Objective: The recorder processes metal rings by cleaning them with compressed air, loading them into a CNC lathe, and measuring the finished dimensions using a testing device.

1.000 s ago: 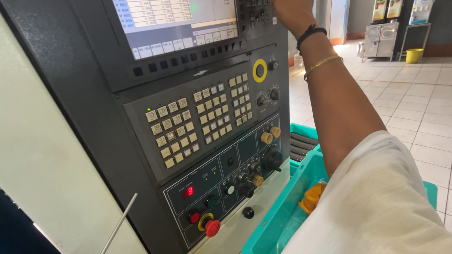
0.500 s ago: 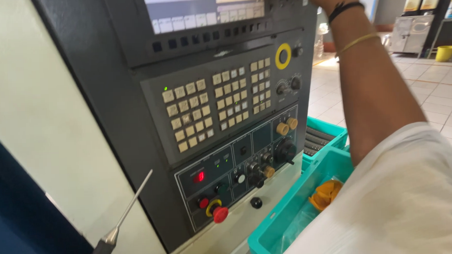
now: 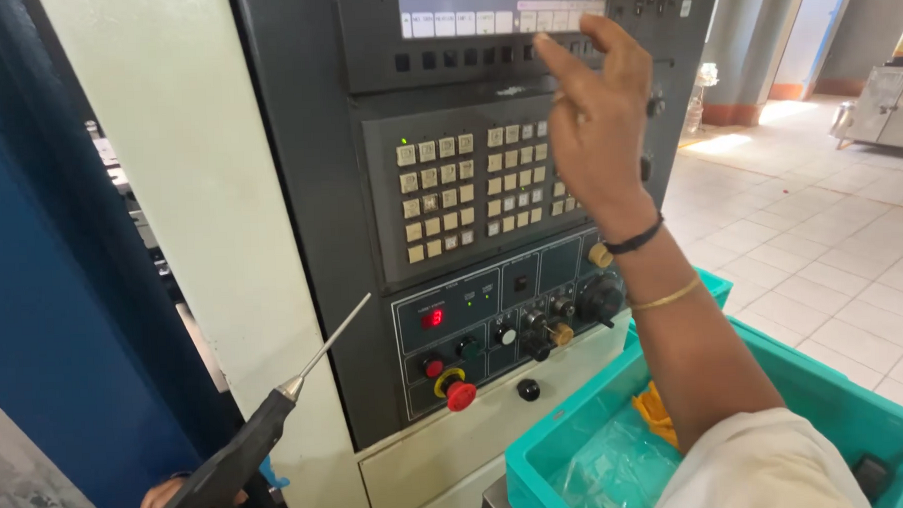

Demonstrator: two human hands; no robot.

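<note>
Pale floor tiles ran off behind the dark grey machine control panel (image 3: 470,213), and my right hand (image 3: 597,119) hovered at its row of small black keys (image 3: 465,57), fingers loosely spread. My left hand (image 3: 185,504) was wrapped around the black air gun with its thin metal nozzle (image 3: 268,431), down low by the cream cabinet (image 3: 221,242); it looked light and rigid, best held by the grip.

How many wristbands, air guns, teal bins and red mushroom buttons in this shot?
Wristbands: 2, black band and gold bangle on the right hand
Air guns: 1, air gun in the left hand
Teal bins: 2
Red mushroom buttons: 1
Total: 6
</note>
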